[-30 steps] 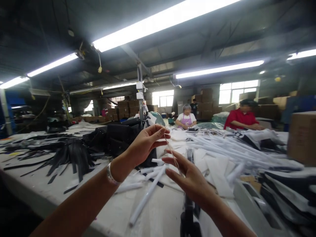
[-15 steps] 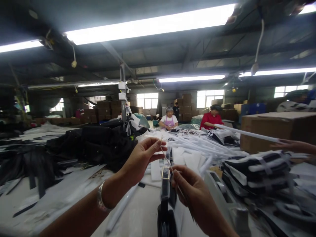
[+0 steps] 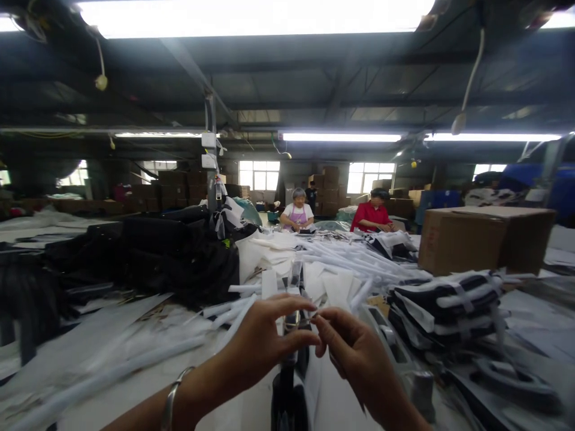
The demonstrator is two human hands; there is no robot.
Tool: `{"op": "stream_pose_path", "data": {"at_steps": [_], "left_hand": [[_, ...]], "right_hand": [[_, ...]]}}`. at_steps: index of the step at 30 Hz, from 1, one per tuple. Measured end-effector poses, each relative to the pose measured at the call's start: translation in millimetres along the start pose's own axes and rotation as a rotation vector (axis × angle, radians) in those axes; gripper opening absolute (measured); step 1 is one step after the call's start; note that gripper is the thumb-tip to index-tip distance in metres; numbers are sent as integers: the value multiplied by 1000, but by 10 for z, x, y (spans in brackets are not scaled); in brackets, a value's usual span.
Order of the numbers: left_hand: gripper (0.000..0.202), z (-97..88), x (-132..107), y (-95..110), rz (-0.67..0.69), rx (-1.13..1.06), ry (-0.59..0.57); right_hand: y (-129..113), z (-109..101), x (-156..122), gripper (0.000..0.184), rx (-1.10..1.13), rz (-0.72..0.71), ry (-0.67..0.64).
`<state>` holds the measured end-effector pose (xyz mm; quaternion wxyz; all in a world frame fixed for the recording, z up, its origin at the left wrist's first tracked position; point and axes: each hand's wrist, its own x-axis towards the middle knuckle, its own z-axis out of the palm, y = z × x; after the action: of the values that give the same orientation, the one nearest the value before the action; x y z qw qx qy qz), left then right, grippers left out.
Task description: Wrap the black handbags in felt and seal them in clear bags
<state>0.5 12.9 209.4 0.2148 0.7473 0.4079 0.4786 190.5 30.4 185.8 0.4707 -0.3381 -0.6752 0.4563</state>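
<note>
I have the left hand [image 3: 258, 335], with a shiny metal bracelet [image 3: 171, 395] at its wrist, curved into a wide C, thumb and fingertips well apart. The right hand [image 3: 359, 353] has its grip pinched on a thin pale strand [image 3: 306, 320], blurred, between the two hands over the worktop's [image 3: 249, 410] near half. Whether the strand touches my left fingers, I cannot tell.

Below and behind the fingers, a black strap-like piece [image 3: 287, 395] with a gold-toned rectangular metal buckle [image 3: 291, 326] narrows my room. A pale strip of surface shows on each side of it. Further left, a long white tube [image 3: 121, 365] slants across the near left part. On the right, a grey open-topped plastic holder [image 3: 389, 338] stands near my knuckles, its rim the closest hard edge; beyond it sits a bundle of black and white fabric [image 3: 449, 305].

Past these, a black fabric heap [image 3: 162, 239] fills the left, white tubes [image 3: 359, 257] spread across the middle, and a brown cardboard box [image 3: 460, 239] stands right. Toward the far edge sit a person in a lilac apron [image 3: 299, 214] and a person in red [image 3: 371, 215].
</note>
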Motion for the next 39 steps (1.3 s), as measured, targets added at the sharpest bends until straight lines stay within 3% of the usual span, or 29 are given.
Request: {"op": "stream_pose_path", "data": {"at_steps": [3, 9, 12, 15, 23, 25, 30, 32, 37, 39], "left_hand": [[17, 44, 18, -24, -32, -15, -28], [23, 2, 5, -67, -39, 63, -153], [28, -7, -21, -61, -98, -14, -168], [28, 22, -27, -76, -173, -121, -186], [23, 85, -33, -96, -183, -45, -208], [19, 20, -55, -51, -194, -131, -222], [16, -201, -116, 16, -440, -640, -306], [22, -257, -154, -60, -488, -665, -274], [36, -290, -321, -525, -550, -427, 92], [34, -243, -370, -708, -545, -354, 90]], "right_hand": [[18, -36, 0, 38, -106, -27, -11], [62, -60, -23, 37, -211, -11, -7], [92, -55, -30, 38, -218, 2, 6], [91, -38, -31, 37, -205, 14, 14], [7, -56, -59, 40, -12, 74, -60], [45, -117, -67, 39, 96, 139, -136], [182, -313, -103, 45, 342, 289, -214], [224, -373, -113, 47, 283, 317, -167], [337, -402, -103, 45, -145, 260, -35], [404, -349, -60, 41, -293, 203, -40]]}}
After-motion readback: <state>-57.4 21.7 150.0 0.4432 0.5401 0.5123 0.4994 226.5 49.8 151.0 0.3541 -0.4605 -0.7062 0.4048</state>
